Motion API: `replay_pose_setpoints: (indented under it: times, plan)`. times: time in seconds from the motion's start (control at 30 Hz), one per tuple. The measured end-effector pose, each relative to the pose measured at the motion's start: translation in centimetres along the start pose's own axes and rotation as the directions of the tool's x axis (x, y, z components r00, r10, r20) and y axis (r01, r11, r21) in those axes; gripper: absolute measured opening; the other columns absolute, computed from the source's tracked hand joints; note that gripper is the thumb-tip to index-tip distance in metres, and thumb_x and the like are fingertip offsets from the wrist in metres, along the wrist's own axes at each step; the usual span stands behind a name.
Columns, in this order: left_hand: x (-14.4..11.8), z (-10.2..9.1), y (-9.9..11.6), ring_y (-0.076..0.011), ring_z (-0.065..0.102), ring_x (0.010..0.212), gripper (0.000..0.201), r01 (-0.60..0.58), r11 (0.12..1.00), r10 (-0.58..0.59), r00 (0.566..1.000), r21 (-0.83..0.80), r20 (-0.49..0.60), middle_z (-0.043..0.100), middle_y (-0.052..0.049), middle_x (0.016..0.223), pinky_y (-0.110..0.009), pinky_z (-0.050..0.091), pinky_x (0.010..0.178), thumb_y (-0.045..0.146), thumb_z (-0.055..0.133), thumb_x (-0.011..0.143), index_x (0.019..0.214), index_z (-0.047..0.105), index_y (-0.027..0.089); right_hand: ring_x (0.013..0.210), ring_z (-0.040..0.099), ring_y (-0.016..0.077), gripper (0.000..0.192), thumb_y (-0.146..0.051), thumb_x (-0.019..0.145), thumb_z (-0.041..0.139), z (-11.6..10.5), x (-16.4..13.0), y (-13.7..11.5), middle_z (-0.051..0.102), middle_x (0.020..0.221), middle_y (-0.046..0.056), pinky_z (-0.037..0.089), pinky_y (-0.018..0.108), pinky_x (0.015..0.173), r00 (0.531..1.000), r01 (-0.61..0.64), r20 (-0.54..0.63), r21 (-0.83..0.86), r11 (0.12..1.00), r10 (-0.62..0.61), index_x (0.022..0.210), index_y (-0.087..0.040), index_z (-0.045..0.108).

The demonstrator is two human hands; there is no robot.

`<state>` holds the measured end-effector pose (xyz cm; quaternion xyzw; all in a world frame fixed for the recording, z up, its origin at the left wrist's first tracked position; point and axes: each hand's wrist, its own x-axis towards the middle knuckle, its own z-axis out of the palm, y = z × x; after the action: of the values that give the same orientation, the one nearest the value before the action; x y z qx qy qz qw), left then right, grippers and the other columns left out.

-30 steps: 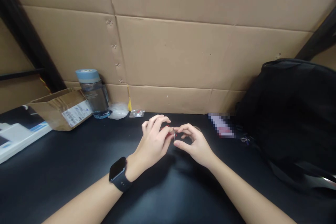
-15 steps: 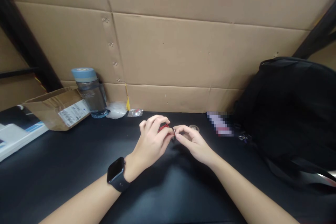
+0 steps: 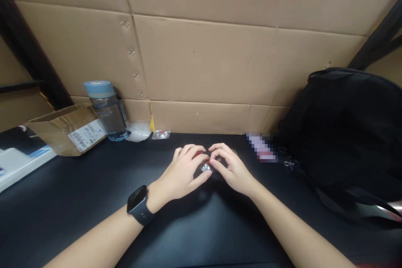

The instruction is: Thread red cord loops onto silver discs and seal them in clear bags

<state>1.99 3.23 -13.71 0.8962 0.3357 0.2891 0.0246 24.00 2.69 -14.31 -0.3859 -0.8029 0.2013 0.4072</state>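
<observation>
My left hand [image 3: 184, 170], with a black watch [image 3: 138, 199] on the wrist, is curled around a small shiny metal piece with red string [image 3: 206, 167] over the middle of the black table. The thumb lies along its near side and the fingertips over its far side. From the right, my right hand [image 3: 231, 169] pinches at the red part with thumb and forefinger. My fingers hide most of the piece, so its exact kind does not show. Behind the right hand, the edge of a round metal disc [image 3: 234, 151] barely shows.
Left on the black table [image 3: 94, 188] are a cardboard box [image 3: 63, 134], a blue-lidded water bottle [image 3: 108, 111], bubble wrap [image 3: 138, 131] and a small clear packet [image 3: 161, 134]. Right are a blurred-out item [image 3: 260, 146], keys [image 3: 290, 163] and a black backpack [image 3: 348, 134]. Cardboard [image 3: 201, 63] walls the back.
The metal piece has turned from edge-on to showing a shiny face. My left hand has flattened and its thumb has stretched out, while the right hand has come slightly over the disc behind it.
</observation>
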Motion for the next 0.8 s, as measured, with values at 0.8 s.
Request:
replay_pose_setpoints:
  times: [0.8]
  plan:
    - [-0.3, 1.4, -6.0, -0.0247, 0.053, 0.111, 0.013, 0.081, 0.995, -0.087, 0.99, 0.054, 0.108, 0.065, -0.003, 0.11, -0.041, 0.036, 0.094, 0.036, 0.068, 0.089, 0.093, 0.069, 0.024, 0.106, 0.06, 0.0227, 0.007, -0.028, 0.086, 0.074, -2.6, 0.2, 1.7, 0.064, 0.112, 0.005, 0.046, 0.045, 0.099, 0.964, 0.02, 0.263, -0.202, 0.979, 0.034, 0.084, -0.023, 0.07]
